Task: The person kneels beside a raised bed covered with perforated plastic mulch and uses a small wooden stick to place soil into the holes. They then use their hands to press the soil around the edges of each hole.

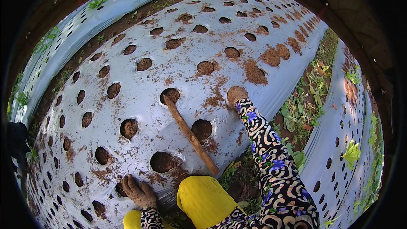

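Observation:
My left hand [140, 191], brown and seemingly gloved or coated with soil, rests at the edge of a planting hole [120, 190] in silvery plastic mulch film [229, 143]. Its fingers are spread a little, and I see nothing in them. Farther out on the bed, my right hand [237, 95], equally brown, presses down against the film. Its fingers are hidden beneath it, so whether it holds anything cannot be told. Between the hands lies a wooden stick [190, 135], its far tip over a soil-filled hole [170, 96].
Loose brown soil or compost [254, 71] lies in patches on the film. A weedy furrow [299, 108] runs along the right, beside another film-covered bed [330, 152] with a leafy seedling [351, 154]. Yellow cloth [206, 197] is close below me. Another covered bed [127, 1] runs along the far left.

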Tool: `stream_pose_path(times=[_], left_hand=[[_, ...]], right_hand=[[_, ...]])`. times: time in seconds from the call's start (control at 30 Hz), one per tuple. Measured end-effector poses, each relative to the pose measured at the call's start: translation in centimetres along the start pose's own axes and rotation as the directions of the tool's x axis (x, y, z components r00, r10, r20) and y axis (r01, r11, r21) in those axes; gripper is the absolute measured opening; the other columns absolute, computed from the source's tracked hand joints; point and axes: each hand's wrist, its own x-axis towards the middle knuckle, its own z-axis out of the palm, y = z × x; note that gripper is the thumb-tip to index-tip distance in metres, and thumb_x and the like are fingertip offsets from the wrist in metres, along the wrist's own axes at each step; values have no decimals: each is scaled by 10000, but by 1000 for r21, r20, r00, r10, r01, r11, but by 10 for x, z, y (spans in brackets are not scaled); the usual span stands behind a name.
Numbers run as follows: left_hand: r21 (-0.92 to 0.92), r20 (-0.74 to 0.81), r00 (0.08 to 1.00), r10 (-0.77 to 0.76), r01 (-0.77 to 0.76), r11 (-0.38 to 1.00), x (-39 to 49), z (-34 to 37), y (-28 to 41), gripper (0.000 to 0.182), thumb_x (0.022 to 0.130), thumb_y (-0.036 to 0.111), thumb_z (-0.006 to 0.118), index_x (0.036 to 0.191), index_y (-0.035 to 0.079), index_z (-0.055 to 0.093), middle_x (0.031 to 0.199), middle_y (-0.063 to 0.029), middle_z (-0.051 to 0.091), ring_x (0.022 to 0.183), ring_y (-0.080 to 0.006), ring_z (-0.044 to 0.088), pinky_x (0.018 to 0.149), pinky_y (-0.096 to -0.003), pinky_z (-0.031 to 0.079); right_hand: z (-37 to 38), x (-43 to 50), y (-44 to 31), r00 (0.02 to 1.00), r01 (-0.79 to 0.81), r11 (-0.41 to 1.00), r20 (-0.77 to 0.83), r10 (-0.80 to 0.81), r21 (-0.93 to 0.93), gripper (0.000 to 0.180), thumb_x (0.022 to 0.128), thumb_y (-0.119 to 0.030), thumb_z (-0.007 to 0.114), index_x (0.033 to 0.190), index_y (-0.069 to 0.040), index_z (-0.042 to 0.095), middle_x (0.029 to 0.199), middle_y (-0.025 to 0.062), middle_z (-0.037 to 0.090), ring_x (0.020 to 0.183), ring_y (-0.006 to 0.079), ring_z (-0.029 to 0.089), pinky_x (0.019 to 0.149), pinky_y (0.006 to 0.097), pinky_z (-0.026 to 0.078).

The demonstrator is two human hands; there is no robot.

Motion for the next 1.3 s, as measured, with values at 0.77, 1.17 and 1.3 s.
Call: stream_pose_path(times=[0.77, 1.17, 1.3], left_hand=[[-17, -26, 999, 31, -32, 999, -1, 0, -1, 571, 971, 220, 628, 1483, -15, 535, 1524, -273, 516, 1467, -493, 443, 1245, -623, 327], [-59, -2, 1000, -19, 19, 998, 3, -15, 8, 659, 872, 236, 763, 1470, 57, 551, 1498, -244, 510, 1438, -499, 439, 1215, -608, 361], [-91, 4, 999, -46, 46, 995, 2, -17, 7, 679, 879, 241, 754, 1496, 53, 541, 1508, -252, 511, 1452, -497, 434, 1227, -609, 353]], right_hand=[[1, -17, -15, 981, -148, 978, -104, 164, 149, 263, 934, -180, 684, 1120, -29, 794, 1229, 246, 752, 1190, 415, 712, 995, 515, 593], [60, 68, 16, 992, 117, 940, 88, -94, -319, 313, 974, -214, 650, 1184, -23, 781, 1260, 209, 763, 1152, 383, 728, 981, 491, 593], [59, 48, 1, 991, 107, 973, -51, -120, -205, 324, 977, -217, 647, 1204, -21, 771, 1274, 214, 754, 1159, 388, 723, 987, 495, 590]])
